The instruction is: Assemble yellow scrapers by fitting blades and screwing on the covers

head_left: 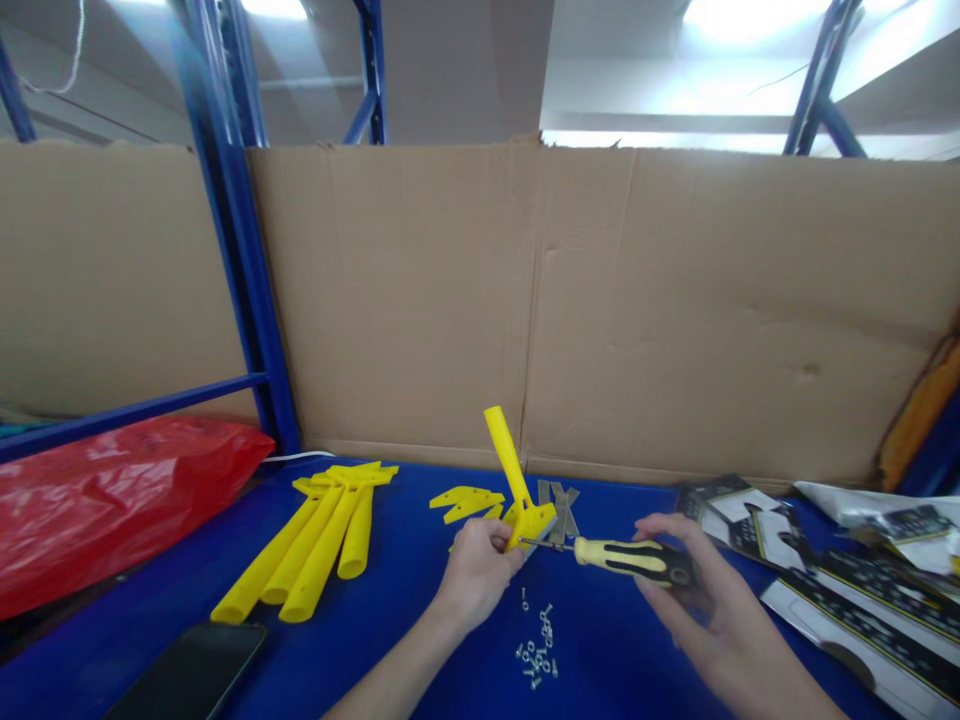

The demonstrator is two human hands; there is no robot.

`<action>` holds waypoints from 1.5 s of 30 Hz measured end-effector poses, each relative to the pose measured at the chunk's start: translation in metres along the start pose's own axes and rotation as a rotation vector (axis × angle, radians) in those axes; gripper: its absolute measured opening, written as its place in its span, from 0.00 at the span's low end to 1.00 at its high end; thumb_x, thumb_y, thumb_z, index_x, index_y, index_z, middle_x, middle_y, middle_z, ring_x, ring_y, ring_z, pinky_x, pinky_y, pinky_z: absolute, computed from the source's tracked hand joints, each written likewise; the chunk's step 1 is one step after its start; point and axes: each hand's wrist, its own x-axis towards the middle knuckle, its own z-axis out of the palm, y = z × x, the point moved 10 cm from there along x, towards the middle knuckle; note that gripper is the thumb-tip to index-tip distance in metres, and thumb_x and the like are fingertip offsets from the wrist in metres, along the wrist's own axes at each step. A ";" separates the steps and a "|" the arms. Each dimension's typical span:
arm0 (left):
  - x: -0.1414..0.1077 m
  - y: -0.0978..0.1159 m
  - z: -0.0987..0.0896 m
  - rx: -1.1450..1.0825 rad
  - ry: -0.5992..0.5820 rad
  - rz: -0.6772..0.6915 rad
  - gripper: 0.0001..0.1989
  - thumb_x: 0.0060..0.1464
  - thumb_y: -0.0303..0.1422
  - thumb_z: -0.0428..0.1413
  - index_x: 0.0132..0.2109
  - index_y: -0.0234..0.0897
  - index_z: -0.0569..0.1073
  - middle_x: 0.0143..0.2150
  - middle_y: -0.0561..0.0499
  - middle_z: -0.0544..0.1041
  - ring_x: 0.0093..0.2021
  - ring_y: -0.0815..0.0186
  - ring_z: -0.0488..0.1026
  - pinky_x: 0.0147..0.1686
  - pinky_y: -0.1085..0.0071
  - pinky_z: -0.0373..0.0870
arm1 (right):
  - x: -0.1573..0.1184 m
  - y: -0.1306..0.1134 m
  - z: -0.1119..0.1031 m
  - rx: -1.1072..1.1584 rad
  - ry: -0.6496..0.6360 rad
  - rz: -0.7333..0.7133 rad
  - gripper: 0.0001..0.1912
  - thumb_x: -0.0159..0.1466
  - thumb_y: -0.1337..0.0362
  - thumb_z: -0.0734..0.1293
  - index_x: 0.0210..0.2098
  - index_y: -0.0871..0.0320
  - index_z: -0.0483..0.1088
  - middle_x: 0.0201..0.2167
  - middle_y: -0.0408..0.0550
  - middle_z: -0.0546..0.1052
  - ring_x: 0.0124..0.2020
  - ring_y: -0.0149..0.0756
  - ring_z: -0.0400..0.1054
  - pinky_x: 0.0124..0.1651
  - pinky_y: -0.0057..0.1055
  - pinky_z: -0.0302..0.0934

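My left hand [474,572] grips the head of a yellow plastic scraper [507,458], its tubular handle slanting up and away. A grey metal blade edge shows along the scraper's right side. In my right hand [712,610] is a screwdriver [611,556] with a cream and black handle, held near its butt end. Its shaft points left, and the tip meets the scraper head by a screw. Behind the scraper lie several flat yellow pieces [469,500] and several grey metal blades [560,510]. Small screws and nuts [537,660] are scattered in front of my left hand.
Several yellow scraper handles [322,550] lie piled at left on the blue table [405,620]. A dark phone [187,672] and a red plastic bag [135,500] are nearby. Black and white printed cards [862,630] cover the right side. A cardboard wall [420,300] stands behind.
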 end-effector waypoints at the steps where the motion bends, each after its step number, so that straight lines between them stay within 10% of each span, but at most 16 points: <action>1: 0.000 0.000 0.000 0.011 -0.003 0.001 0.08 0.42 0.34 0.61 0.28 0.34 0.76 0.23 0.53 0.75 0.22 0.68 0.69 0.22 0.75 0.62 | 0.001 0.001 -0.001 -0.016 0.011 0.002 0.13 0.63 0.57 0.61 0.46 0.52 0.62 0.39 0.47 0.73 0.30 0.34 0.70 0.29 0.27 0.68; 7: -0.003 0.005 0.000 0.021 0.002 0.023 0.10 0.41 0.38 0.62 0.29 0.34 0.77 0.24 0.53 0.77 0.27 0.65 0.72 0.26 0.74 0.64 | 0.001 0.006 -0.001 -0.105 -0.002 0.047 0.19 0.65 0.53 0.58 0.52 0.52 0.61 0.28 0.42 0.71 0.19 0.30 0.65 0.22 0.25 0.63; 14: -0.003 0.005 -0.002 0.042 0.020 0.012 0.09 0.41 0.36 0.61 0.29 0.34 0.76 0.24 0.53 0.76 0.28 0.64 0.73 0.27 0.73 0.64 | -0.005 0.004 0.001 -0.063 -0.047 0.038 0.21 0.66 0.52 0.55 0.56 0.48 0.49 0.44 0.48 0.67 0.24 0.29 0.66 0.23 0.25 0.64; 23: -0.005 0.010 -0.001 0.062 0.007 0.035 0.04 0.44 0.30 0.58 0.28 0.34 0.76 0.25 0.52 0.77 0.29 0.64 0.74 0.28 0.73 0.64 | 0.001 -0.002 0.003 -0.172 -0.056 0.017 0.19 0.67 0.54 0.54 0.55 0.52 0.55 0.28 0.41 0.68 0.23 0.31 0.64 0.28 0.27 0.63; 31: -0.004 0.008 -0.002 0.033 0.017 0.030 0.07 0.42 0.35 0.61 0.27 0.35 0.77 0.26 0.52 0.78 0.31 0.62 0.75 0.28 0.73 0.65 | -0.006 -0.001 0.007 -0.112 -0.105 -0.022 0.22 0.66 0.59 0.55 0.58 0.49 0.46 0.44 0.49 0.66 0.29 0.30 0.67 0.33 0.29 0.66; 39: -0.003 0.006 -0.002 0.008 0.022 0.027 0.09 0.41 0.36 0.62 0.27 0.35 0.76 0.25 0.51 0.77 0.31 0.61 0.74 0.28 0.73 0.64 | -0.001 -0.003 0.006 -0.210 -0.085 0.005 0.19 0.68 0.55 0.53 0.57 0.52 0.52 0.24 0.39 0.65 0.20 0.30 0.61 0.24 0.26 0.59; 45: -0.003 0.005 -0.003 -0.002 0.027 0.022 0.08 0.40 0.36 0.63 0.26 0.36 0.75 0.26 0.51 0.77 0.31 0.61 0.74 0.28 0.73 0.65 | -0.005 -0.002 0.005 -0.110 -0.090 0.012 0.24 0.65 0.58 0.56 0.59 0.49 0.46 0.41 0.47 0.68 0.24 0.30 0.65 0.28 0.28 0.65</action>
